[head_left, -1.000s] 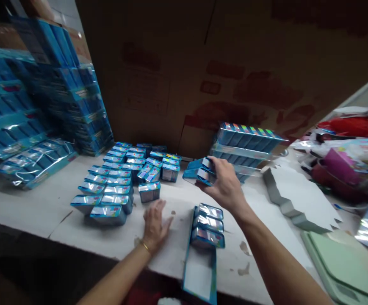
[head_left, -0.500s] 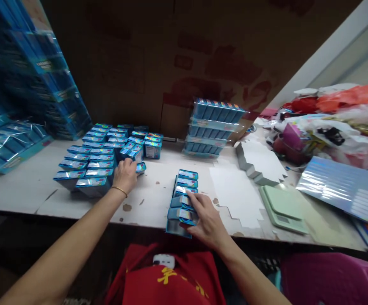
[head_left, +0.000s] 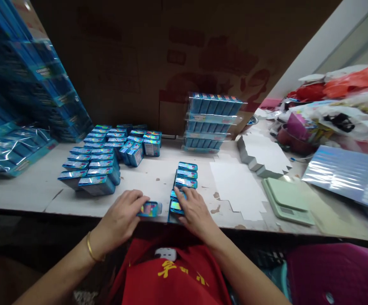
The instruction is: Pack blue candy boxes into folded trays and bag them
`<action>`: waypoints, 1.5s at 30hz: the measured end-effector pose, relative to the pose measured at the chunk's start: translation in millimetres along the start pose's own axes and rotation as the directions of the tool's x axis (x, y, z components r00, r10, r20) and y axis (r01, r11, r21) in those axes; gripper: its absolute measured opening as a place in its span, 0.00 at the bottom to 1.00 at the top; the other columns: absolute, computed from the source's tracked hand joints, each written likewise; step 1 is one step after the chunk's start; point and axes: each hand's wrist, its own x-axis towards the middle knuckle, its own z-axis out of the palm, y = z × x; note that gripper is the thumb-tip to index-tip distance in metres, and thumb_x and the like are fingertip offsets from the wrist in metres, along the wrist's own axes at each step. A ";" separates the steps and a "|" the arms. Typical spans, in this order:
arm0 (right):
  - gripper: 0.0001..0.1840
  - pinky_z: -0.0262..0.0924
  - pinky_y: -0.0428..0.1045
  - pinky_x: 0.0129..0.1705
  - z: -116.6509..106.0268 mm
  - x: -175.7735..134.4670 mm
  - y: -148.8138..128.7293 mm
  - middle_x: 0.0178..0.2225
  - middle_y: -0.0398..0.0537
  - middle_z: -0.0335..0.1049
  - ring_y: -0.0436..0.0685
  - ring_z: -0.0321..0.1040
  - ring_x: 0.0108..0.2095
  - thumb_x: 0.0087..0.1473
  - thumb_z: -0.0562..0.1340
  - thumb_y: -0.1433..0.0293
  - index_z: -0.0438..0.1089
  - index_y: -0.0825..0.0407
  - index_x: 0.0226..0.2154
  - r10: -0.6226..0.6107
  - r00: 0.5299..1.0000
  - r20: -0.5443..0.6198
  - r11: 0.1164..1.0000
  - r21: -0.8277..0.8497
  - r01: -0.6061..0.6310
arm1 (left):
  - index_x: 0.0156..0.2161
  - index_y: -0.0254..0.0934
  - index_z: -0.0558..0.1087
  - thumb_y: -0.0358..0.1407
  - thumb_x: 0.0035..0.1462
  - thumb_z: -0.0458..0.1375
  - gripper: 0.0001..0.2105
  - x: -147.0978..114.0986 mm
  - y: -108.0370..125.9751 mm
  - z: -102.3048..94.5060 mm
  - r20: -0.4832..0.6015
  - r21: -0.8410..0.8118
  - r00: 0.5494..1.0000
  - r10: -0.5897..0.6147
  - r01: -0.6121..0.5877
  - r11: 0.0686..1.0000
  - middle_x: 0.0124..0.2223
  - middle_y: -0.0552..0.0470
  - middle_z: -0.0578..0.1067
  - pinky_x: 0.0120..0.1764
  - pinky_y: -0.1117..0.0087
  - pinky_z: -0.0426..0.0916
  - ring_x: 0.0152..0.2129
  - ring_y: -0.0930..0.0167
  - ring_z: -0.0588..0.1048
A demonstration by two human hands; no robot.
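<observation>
Blue tray [head_left: 171, 217] holding small boxes [head_left: 186, 174], right fingers [head_left: 181, 201] clasping the near pair [head_left: 176, 206], left fingers [head_left: 138, 204] pinching a loose box [head_left: 151, 209]

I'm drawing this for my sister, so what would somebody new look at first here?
Probably the bright red cloth with yellow writing, at the bottom middle. Just above it, the left hand holds a small blue box, while the right hand touches a row of blue boxes. At the far left, tall stacks of blue packs catch the eye too.
</observation>
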 end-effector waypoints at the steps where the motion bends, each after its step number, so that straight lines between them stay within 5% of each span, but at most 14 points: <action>1: 0.45 0.45 0.59 0.53 3.2 1.6 0.2 0.54 0.55 0.51 0.65 0.46 0.53 0.39 0.65 0.68 0.45 0.50 0.58 -0.010 1.000 -0.021 1.000 -0.007 0.009 | 0.46 0.36 0.63 0.22 0.46 0.47 0.20 -0.7 8.6 0.6 0.029 -0.002 0.999 0.026 -0.026 1.000 0.44 0.46 0.64 0.45 0.63 0.60 0.42 0.65 0.62; 4: 0.38 0.39 0.62 0.55 1.5 2.3 7.7 0.57 0.52 0.47 0.66 0.41 0.57 0.42 0.64 0.64 0.51 0.48 0.56 -0.090 0.992 -0.086 0.993 0.074 0.097 | 0.47 0.36 0.63 0.22 0.46 0.48 0.21 1.7 28.5 5.1 0.074 -0.003 0.992 0.104 -0.104 0.995 0.43 0.46 0.65 0.44 0.62 0.61 0.40 0.65 0.62; 10: 0.17 0.55 0.52 0.48 -36.9 -23.5 11.6 0.45 0.49 0.65 0.54 0.59 0.47 0.54 0.54 0.67 0.62 0.48 0.48 0.100 0.931 -0.351 0.883 0.462 0.079 | 0.49 0.35 0.61 0.25 0.50 0.49 0.19 24.9 49.2 30.2 0.010 0.015 0.973 0.229 -0.229 0.973 0.44 0.45 0.66 0.41 0.63 0.64 0.40 0.65 0.63; 13: 0.15 0.59 0.51 0.46 -35.9 -41.0 5.6 0.42 0.48 0.66 0.54 0.62 0.44 0.53 0.56 0.68 0.64 0.48 0.45 0.049 0.933 -0.356 0.845 0.514 0.151 | 0.50 0.34 0.61 0.26 0.52 0.49 0.18 36.2 57.0 47.8 -0.052 0.017 0.960 0.277 -0.276 0.961 0.45 0.44 0.66 0.41 0.63 0.64 0.41 0.65 0.64; 19: 0.28 0.59 0.53 0.48 -1.6 -58.2 4.8 0.49 0.53 0.61 0.56 0.58 0.48 0.53 0.55 0.72 0.50 0.50 0.56 -0.123 0.922 -0.367 0.904 0.341 0.257 | 0.49 0.31 0.62 0.27 0.53 0.47 0.16 34.5 58.5 74.3 -0.179 0.035 0.937 0.300 -0.299 0.954 0.45 0.42 0.67 0.43 0.61 0.64 0.42 0.64 0.64; 25: 0.31 0.59 0.53 0.48 23.5 -64.2 9.6 0.50 0.55 0.60 0.57 0.57 0.50 0.54 0.52 0.75 0.43 0.51 0.59 -0.248 0.874 -0.417 0.917 0.191 0.351 | 0.48 0.32 0.63 0.24 0.52 0.46 0.17 27.4 56.2 89.3 -0.209 0.055 0.931 0.299 -0.294 0.954 0.43 0.43 0.68 0.44 0.61 0.64 0.41 0.65 0.66; 28: 0.29 0.57 0.55 0.50 25.4 -71.7 11.2 0.52 0.55 0.58 0.58 0.52 0.53 0.54 0.52 0.75 0.46 0.53 0.58 -0.180 0.880 -0.440 0.959 0.121 0.257 | 0.49 0.33 0.61 0.26 0.52 0.49 0.17 28.8 57.1 95.4 -0.227 -0.056 0.952 0.204 -0.222 0.973 0.44 0.44 0.68 0.45 0.61 0.64 0.42 0.66 0.66; 32: 0.29 0.45 0.60 0.56 4.3 -60.9 0.6 0.57 0.53 0.49 0.62 0.40 0.58 0.52 0.56 0.64 0.51 0.52 0.56 -0.056 0.925 -0.375 0.998 0.018 0.067 | 0.51 0.35 0.58 0.43 0.50 0.55 0.25 27.5 46.4 94.6 -0.185 -0.390 0.979 -0.086 0.007 0.921 0.49 0.42 0.63 0.49 0.59 0.60 0.47 0.63 0.62; 36: 0.40 0.31 0.64 0.58 -7.2 -25.3 -14.6 0.60 0.53 0.41 0.64 0.33 0.60 0.46 0.56 0.51 0.48 0.52 0.57 -0.110 0.981 -0.161 0.994 -0.008 0.111 | 0.58 0.38 0.49 0.48 0.57 0.38 0.26 29.0 31.4 95.1 -0.007 -0.702 0.936 -0.351 0.246 0.669 0.60 0.44 0.51 0.55 0.59 0.51 0.56 0.65 0.53; 40: 0.45 0.30 0.62 0.58 -7.4 -8.6 -11.5 0.60 0.56 0.40 0.62 0.33 0.60 0.45 0.54 0.47 0.43 0.54 0.58 -0.259 0.966 -0.011 0.956 0.142 0.258 | 0.59 0.36 0.46 0.51 0.57 0.35 0.30 49.8 25.1 104.1 0.195 -0.803 0.864 -0.463 0.412 0.430 0.62 0.46 0.46 0.58 0.61 0.44 0.58 0.67 0.45; 43: 0.40 0.39 0.58 0.57 -14.3 -21.4 19.5 0.60 0.54 0.41 0.57 0.35 0.60 0.50 0.53 0.53 0.39 0.52 0.59 -0.206 0.972 -0.113 0.906 0.353 0.233 | 0.59 0.34 0.46 0.52 0.56 0.35 0.31 76.3 22.7 106.4 0.236 -0.817 0.847 -0.477 0.439 0.374 0.62 0.44 0.45 0.57 0.62 0.45 0.58 0.67 0.46; 45: 0.31 0.43 0.56 0.56 -19.9 -36.4 62.2 0.59 0.52 0.44 0.55 0.38 0.59 0.53 0.53 0.59 0.48 0.51 0.57 0.053 0.960 -0.276 0.886 0.455 0.082 | 0.58 0.34 0.49 0.51 0.56 0.38 0.30 95.1 22.7 103.5 0.223 -0.801 0.840 -0.495 0.447 0.398 0.62 0.43 0.46 0.57 0.62 0.45 0.58 0.67 0.47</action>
